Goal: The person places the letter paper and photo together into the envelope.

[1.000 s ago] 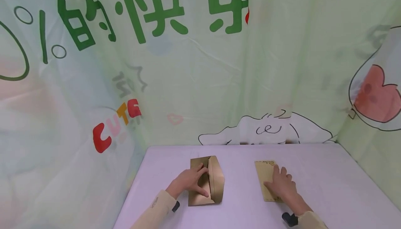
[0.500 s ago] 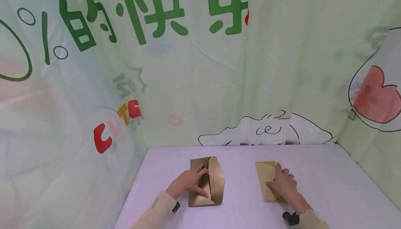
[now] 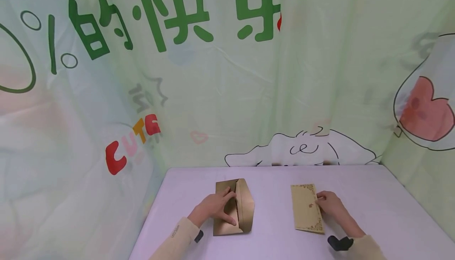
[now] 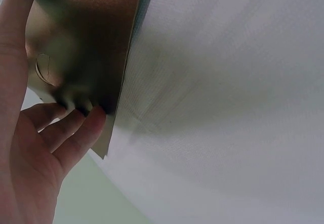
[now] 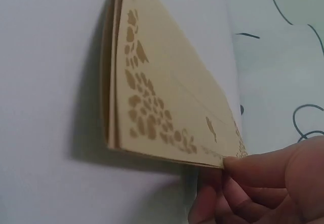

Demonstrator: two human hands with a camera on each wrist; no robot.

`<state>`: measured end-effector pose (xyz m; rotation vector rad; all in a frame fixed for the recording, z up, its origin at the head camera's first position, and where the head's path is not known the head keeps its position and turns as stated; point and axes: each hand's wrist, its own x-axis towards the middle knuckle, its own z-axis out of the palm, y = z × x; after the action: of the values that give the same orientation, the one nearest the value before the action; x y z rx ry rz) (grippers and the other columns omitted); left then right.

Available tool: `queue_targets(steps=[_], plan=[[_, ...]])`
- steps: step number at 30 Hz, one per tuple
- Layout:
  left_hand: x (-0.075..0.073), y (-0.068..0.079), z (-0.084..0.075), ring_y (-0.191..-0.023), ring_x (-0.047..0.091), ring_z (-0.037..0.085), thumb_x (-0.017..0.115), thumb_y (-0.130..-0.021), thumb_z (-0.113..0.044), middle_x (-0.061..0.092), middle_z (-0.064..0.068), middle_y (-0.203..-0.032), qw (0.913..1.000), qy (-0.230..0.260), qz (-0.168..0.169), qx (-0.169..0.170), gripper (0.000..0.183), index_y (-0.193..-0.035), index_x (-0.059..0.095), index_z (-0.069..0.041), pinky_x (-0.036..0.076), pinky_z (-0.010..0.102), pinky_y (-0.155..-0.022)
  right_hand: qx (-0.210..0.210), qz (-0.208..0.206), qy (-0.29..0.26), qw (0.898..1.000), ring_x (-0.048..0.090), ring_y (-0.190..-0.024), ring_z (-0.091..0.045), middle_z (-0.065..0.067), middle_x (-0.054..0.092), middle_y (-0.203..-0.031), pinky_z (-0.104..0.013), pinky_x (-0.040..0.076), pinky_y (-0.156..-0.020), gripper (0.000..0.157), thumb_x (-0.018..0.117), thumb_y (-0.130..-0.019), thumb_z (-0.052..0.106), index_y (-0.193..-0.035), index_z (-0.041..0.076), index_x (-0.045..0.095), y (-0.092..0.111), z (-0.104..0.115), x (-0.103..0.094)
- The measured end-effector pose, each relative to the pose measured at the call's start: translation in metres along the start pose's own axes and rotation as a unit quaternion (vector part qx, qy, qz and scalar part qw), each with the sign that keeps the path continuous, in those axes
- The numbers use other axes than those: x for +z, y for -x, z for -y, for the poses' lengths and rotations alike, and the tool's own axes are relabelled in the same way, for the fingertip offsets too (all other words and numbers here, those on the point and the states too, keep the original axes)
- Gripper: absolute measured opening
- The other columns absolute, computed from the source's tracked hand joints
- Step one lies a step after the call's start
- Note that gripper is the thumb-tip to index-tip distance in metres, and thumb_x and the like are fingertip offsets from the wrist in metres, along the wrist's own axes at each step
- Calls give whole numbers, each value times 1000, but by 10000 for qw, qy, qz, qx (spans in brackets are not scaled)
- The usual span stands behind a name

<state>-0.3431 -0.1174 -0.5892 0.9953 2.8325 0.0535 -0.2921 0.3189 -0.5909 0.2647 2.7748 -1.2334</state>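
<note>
A brown paper envelope (image 3: pixel 246 208) lies on the table with its flap spread out to the right. My left hand (image 3: pixel 217 206) rests on the envelope's body, its thumb and fingers spread apart beside the mouth. In the left wrist view, the fingertips (image 4: pixel 93 118) touch the envelope's brown surface near its edge. To the right, a tan folded card (image 3: pixel 304 204) with brown patterned corners is lifted slightly along its right edge. My right hand (image 3: pixel 334 204) pinches that edge between thumb and fingers. Several paper layers show at the card's side in the right wrist view.
Both papers are on a pale lilac table (image 3: pixel 271 196). A bare stretch of tabletop separates envelope and card. Printed curtains (image 3: pixel 213 94) hang behind the table and along both sides.
My right hand has slid from the card's face to its right edge and now pinches it, raising that side a little. The left hand and envelope stay in place.
</note>
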Motion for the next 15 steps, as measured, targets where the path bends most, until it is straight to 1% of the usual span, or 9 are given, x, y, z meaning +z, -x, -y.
queue_targets(steps=[3, 7, 11, 15], plan=[[-1, 1, 0, -108, 68, 27, 70, -66, -82, 36, 19, -161, 10000, 32, -2, 0, 97, -143, 39, -32, 56, 36, -83, -80, 12, -122, 9999, 62, -83, -23, -28, 66, -99, -32, 51, -68, 38, 50, -95, 3, -123, -23, 51, 0, 2, -6], [0, 1, 1, -108, 68, 27, 70, -66, -82, 36, 19, -160, 10000, 53, -37, 29, 96, -142, 39, -33, 56, 36, -83, 40, 42, -300, 9995, 62, -85, -23, -28, 64, -104, -33, 53, -71, 38, 49, -99, 5, -128, -21, 48, -2, 10, -12], [0, 2, 1, -108, 68, 26, 70, -67, -82, 37, 19, -160, 10000, 43, -62, 57, 95, -142, 39, -33, 56, 36, -83, 187, 71, -457, 9988, 62, -86, -22, -27, 64, -104, -34, 55, -74, 38, 49, -101, 6, -130, -18, 47, -3, 17, -13], [-2, 3, 0, -105, 69, 26, 72, -67, -80, 37, 20, -159, 9999, 93, -69, 80, 94, -141, 40, -32, 56, 36, -81, 161, 98, -547, 9983, 63, -85, -21, -26, 65, -104, -33, 55, -74, 38, 51, -100, 6, -129, -18, 48, -3, 21, -11]])
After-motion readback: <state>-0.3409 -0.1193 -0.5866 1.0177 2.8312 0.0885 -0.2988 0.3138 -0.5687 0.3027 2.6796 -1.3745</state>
